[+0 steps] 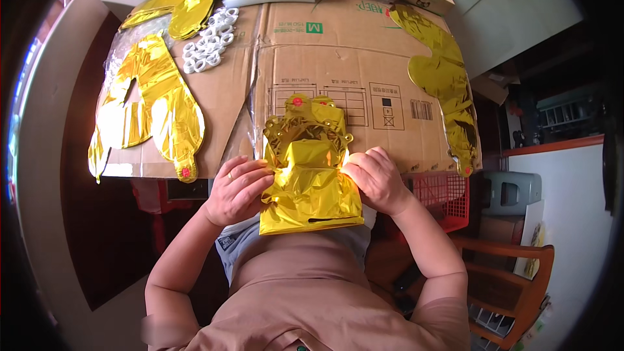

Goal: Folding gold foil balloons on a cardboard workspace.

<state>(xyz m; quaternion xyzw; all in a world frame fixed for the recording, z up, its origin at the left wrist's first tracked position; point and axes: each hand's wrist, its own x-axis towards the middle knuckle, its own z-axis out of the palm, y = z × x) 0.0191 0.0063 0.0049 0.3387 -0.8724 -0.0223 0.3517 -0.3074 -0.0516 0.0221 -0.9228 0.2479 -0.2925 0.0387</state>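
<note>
Folding a gold foil balloon at the frame's centre
Left hand (235,190) and right hand (377,179) pinch opposite edges of the gold foil balloon (311,175) over the cardboard sheet (338,71); keeping both grips level and edges aligned should crease it evenly

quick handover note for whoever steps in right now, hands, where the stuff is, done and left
Left hand: gripping the left edge of the folded gold foil balloon.
Right hand: gripping its right edge.
The balloon is held at the near edge of the flattened cardboard covering the table.
Done: the balloon in hand looks partly folded.
Left: gold foil balloons at the left, far left and right lie unfolded; white plastic rings sit in a loose pile.
</note>
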